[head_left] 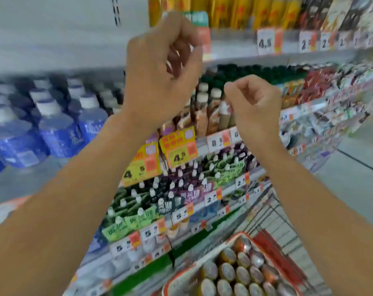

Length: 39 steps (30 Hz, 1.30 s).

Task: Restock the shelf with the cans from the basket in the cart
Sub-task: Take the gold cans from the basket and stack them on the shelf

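Left hand: the left hand [160, 67] is raised in front of the top shelf edge, back of the hand to the camera, its fingers [177, 50] loosely curled with nothing in them.
Right hand: the right hand [256, 103] is lower and just beside the left, in front of the bottle shelf, fingers [234, 90] curled in toward the palm, empty as far as can be seen.
Cans: the cans [234, 274] stand upright and packed tight in rows, silver tops up, at the bottom edge of the view, below the right forearm.
Basket: the red basket [273, 251] holds the cans; its rim shows along the far side.
Cart: the wire cart [273, 212] carries the basket and stands close against the lower shelf fronts.
Top shelf: a row of yellow cans [256, 11] stands on the top shelf [234, 48], partly hidden behind the left hand.
Price tags: white and orange price tags [266, 41] hang along the shelf edges; yellow promotion tags [179, 150] hang lower, between the two forearms.
Water: blue water bottles [57, 129] with white caps fill the left bay.
Middle shelf: brown drink bottles [204, 112] stand behind the wrists.
Lower shelves: green and purple spouted pouches [181, 189] lie in rows.
Sharpness: the whole view is blurred, so labels cannot be read.
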### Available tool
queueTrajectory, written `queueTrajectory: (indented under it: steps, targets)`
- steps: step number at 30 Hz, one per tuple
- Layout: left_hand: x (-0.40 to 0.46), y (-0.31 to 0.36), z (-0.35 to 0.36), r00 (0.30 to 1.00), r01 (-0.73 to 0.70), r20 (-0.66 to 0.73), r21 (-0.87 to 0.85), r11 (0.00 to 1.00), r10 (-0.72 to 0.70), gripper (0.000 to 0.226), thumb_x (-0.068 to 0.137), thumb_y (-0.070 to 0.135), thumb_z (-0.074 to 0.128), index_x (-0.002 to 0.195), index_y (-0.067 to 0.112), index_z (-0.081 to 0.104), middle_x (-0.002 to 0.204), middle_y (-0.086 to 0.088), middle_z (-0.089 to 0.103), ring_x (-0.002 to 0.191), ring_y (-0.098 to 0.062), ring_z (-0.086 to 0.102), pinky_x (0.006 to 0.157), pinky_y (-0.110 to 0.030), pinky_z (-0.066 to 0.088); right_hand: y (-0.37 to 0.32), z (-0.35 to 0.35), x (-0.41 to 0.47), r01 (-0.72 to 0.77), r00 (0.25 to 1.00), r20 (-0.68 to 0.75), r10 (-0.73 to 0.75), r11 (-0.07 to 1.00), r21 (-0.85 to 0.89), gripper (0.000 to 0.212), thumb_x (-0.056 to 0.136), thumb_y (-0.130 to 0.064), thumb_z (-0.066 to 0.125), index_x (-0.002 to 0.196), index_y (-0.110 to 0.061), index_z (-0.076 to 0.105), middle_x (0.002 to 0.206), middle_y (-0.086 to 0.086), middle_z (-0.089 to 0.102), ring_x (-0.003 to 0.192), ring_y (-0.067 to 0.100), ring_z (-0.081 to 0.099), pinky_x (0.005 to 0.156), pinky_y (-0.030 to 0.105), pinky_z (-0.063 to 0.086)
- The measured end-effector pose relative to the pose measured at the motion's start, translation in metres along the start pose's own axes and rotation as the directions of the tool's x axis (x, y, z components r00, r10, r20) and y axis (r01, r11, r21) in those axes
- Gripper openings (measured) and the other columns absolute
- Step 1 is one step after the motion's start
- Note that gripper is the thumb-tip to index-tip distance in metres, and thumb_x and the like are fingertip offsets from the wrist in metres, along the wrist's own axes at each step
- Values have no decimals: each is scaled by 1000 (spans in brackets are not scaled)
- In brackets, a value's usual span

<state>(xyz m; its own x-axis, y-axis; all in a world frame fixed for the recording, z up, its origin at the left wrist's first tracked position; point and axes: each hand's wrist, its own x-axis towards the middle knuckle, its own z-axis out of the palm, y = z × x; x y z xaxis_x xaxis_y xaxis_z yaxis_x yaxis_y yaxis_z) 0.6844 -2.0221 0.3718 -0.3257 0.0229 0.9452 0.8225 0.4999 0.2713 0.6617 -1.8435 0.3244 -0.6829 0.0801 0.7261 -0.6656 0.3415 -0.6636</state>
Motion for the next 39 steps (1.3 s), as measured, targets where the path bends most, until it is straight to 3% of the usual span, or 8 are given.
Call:
queueTrajectory:
  steps: [2,5,9,14,18,27,32,39]
  targets:
    - [-97,12,34,947,95,310,-19,995,-84,8,91,13,62,93,5,63,69,2,61,56,-5,53,54,-18,41,53,3,-100,-206,966,152,211,977,-47,39,98,-18,62,61,-18,49,51,-11,46,48,7,39,51,21,32]
    - [-256,4,68,555,405,705,235,884,-441,22,92,36,61,104,18,62,81,6,64,64,-10,60,64,-35,54,143,-2,-250,-524,626,412,662,749,-405,45,96,-12,63,57,-13,42,47,-10,41,47,5,35,52,17,30]
    - [-406,-18,76,27,560,748,538,630,-663,26,91,24,66,110,7,63,98,-13,69,79,-24,64,76,-39,52,226,-25,-370,-421,86,431,898,425,-801,31,93,-23,69,70,-6,56,68,13,51,64,22,55,78,45,56]
    - [-513,-18,80,-241,525,706,672,522,-666,18,89,23,69,104,12,65,94,-3,65,91,-24,65,81,-35,53,253,-41,-453,-315,-79,411,908,369,-875,26,87,-33,76,87,-15,57,84,4,54,70,19,54,63,37,46]
    - [-552,-9,78,-312,548,712,675,494,-629,22,90,15,65,111,6,65,105,-12,68,97,-32,64,83,-41,53,258,-7,-486,-145,50,356,933,360,-922,88,77,-67,72,143,-17,44,136,13,51,108,32,63,71,39,57]
    - [-551,-29,78,-345,550,714,680,485,-610,26,88,25,67,113,17,63,110,-5,65,100,-24,63,89,-42,54,253,17,-499,-263,99,185,978,205,-943,79,65,-74,76,114,-13,63,124,11,51,96,30,64,66,35,52]
    - [-526,-31,80,-363,623,773,616,482,-520,58,79,32,80,129,17,55,126,-2,57,112,-21,58,91,-33,50,239,-8,-463,-478,105,225,969,248,-842,56,60,-60,81,58,-10,56,63,5,61,57,22,62,43,33,46]
    - [-381,3,96,12,691,947,225,687,-322,95,66,41,90,144,24,38,114,15,56,100,-5,55,84,-9,42,149,-64,-261,-642,110,215,970,235,-730,64,51,-63,87,63,-13,50,50,3,43,48,18,54,53,31,53]
